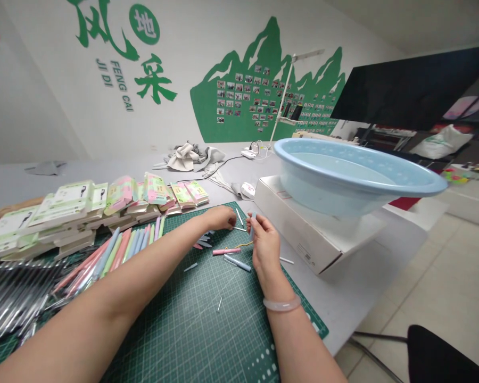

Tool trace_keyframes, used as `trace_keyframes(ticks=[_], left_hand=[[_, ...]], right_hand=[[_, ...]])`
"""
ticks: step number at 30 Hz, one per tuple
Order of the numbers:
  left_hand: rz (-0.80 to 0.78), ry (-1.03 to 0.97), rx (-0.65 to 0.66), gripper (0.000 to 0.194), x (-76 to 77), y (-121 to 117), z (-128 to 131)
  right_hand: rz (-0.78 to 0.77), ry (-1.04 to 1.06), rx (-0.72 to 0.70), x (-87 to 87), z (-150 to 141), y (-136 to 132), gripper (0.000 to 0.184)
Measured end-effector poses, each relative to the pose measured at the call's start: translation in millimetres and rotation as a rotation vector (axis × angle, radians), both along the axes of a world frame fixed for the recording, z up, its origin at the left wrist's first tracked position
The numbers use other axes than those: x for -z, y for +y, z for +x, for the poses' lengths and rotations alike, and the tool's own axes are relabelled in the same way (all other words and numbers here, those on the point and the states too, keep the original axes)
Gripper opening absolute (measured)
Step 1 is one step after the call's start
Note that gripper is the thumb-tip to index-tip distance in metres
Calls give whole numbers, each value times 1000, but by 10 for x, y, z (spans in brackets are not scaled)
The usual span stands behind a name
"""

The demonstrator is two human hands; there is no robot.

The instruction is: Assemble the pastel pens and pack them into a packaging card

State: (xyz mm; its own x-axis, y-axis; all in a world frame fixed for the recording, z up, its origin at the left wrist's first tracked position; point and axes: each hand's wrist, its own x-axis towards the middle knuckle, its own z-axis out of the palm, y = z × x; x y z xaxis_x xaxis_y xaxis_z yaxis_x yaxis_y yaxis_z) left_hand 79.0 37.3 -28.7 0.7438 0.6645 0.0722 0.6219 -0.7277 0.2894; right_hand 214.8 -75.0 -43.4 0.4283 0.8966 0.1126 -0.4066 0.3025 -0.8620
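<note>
My right hand (266,242) is closed around an upright light-blue pen part (254,226), with a bracelet on the wrist. My left hand (220,218) reaches over the green cutting mat (183,324), fingers curled down and pinched at the end of a thin white stick (240,229), like a pen refill. Another white stick (239,216) lies just beyond. Below the hands are a pink pen (226,251) and a blue pen (237,263), with a yellow string beside them. Small blue and pink pen parts (203,242) are piled under my left hand. A short blue piece (190,267) lies nearer me.
Pastel pens (133,242) and many black-and-clear pens (19,292) lie in rows at left, partly behind my left forearm. Small boxes (72,199) are stacked behind them. At right, a blue basin (343,186) rests on a white box (303,229). Grey cloths (195,156) lie farther back.
</note>
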Motion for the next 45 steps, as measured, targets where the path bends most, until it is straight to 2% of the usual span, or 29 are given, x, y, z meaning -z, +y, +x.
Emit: trace_keyframes(ticks=[4, 7, 9, 12, 14, 16, 23, 28, 32, 35, 39, 43, 45], left_hand=[[0, 55, 24, 6, -74, -179, -117], [9, -17, -47, 8, -268, -293, -341], [-83, -290, -127, 18, -438, -407, -452], [-347, -734, -107, 27, -668, -640, -485], [-429, -909, -84, 19, -770, -792, -441], [-433, -983, -81, 14, -821, -901, -389], [-331, -868, -143, 18, -739, -990, -353], [-168, -661, -163, 15, -713, -1042, -393], [-204, -631, -164, 24, -793, -1055, -448], [-188, -657, -224, 27, -840, -1041, -474], [-166, -674, -247, 24, -820, -1058, -445], [-258, -689, -287, 23, -786, -1108, -406], [-336, -684, -247, 28, -782, -1072, -423]], right_hand=[[2, 53, 28, 7, 14, 12, 28], [17, 33, -6, 7, -12, 4, 26], [44, -8, -46, -3, -59, -20, 24], [73, -84, -117, -33, -155, -84, 22], [67, -129, -170, -54, -217, -135, 21], [61, -160, -222, -69, -264, -182, 21], [130, -179, -316, -73, -327, -239, 19], [157, -130, -407, -43, -341, -232, 15], [156, -96, -453, -56, -361, -255, 15], [168, -109, -491, -84, -381, -280, 17], [148, -126, -515, -104, -403, -307, 18], [133, -118, -530, -103, -418, -322, 18], [126, -99, -539, -109, -403, -316, 18]])
